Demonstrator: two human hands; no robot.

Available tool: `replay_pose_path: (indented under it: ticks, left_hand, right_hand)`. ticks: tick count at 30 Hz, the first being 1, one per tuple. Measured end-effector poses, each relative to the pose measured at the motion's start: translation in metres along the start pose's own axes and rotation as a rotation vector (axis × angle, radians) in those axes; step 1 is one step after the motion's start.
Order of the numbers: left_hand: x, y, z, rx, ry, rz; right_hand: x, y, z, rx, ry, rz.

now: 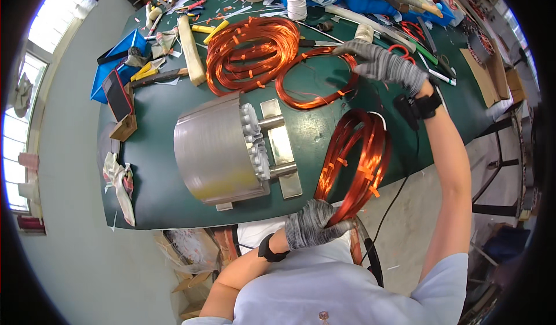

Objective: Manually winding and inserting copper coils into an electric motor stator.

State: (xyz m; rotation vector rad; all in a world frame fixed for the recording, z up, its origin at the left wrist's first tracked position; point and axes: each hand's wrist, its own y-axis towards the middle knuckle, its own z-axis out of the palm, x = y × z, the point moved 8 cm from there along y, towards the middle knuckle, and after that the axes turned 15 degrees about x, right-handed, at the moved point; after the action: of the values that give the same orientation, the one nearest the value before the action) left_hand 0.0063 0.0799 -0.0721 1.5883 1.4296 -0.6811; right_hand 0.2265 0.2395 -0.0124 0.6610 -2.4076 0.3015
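Observation:
My left hand (311, 225), in a grey knitted glove, grips the lower end of a bundle of copper wire (360, 165). Orange tags tie this bundle, which leans over the table's front edge. Farther up, my right hand (387, 65) reaches over the table in a matching glove. Its fingers are stretched out, thumb apart, and nothing shows in them. Close to those fingertips are a thinner ring of copper wire (285, 95) and a small cream roll (364, 33). A larger copper wire coil (215, 55) lies left of the ring.
A curved metal motor core (214, 151) with white end pieces rests on the green table (150, 200), beside a metal stand (287, 177). A mallet (191, 53), red-handled scissors (401, 51), blue trays (113, 64) and a crumpled glove (119, 186) lie around. A dark cable (399, 194) hangs from my right wrist.

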Motion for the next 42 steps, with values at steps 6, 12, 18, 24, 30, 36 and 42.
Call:
replay_pose_path:
  ticks: [6, 12, 18, 24, 30, 36, 42]
  left_hand:
    - [-0.004, 0.012, 0.007, 0.186, 0.08, -0.141]
    - [-0.015, -0.005, 0.007, 0.118, 0.038, -0.027]
    - [-0.022, 0.0, -0.017, -0.04, -0.093, 0.017]
    - [-0.004, -0.016, -0.011, 0.053, -0.146, -0.002]
    - [0.02, -0.023, -0.035, -0.228, -1.136, -0.304]
    - [0.033, -0.033, -0.037, -0.275, -0.941, -0.403]
    - [0.017, -0.037, -0.034, -0.22, -0.801, -0.471]
  right_hand:
    - [0.004, 0.028, 0.066, 0.175, -0.381, 0.127]
    - [0.0, 0.025, 0.042, -0.144, 0.029, 0.183]
    - [-0.032, 0.008, -0.033, -0.781, 0.313, -0.084]
    - [-0.004, 0.108, 0.012, -0.139, -0.051, 0.04]
    - [0.045, 0.041, 0.0, -0.125, 0.282, 0.073]
    - [0.036, -0.119, 0.024, -0.487, 0.376, 0.396]
    - [0.03, -0.101, 0.091, -0.366, 0.309, 0.517]
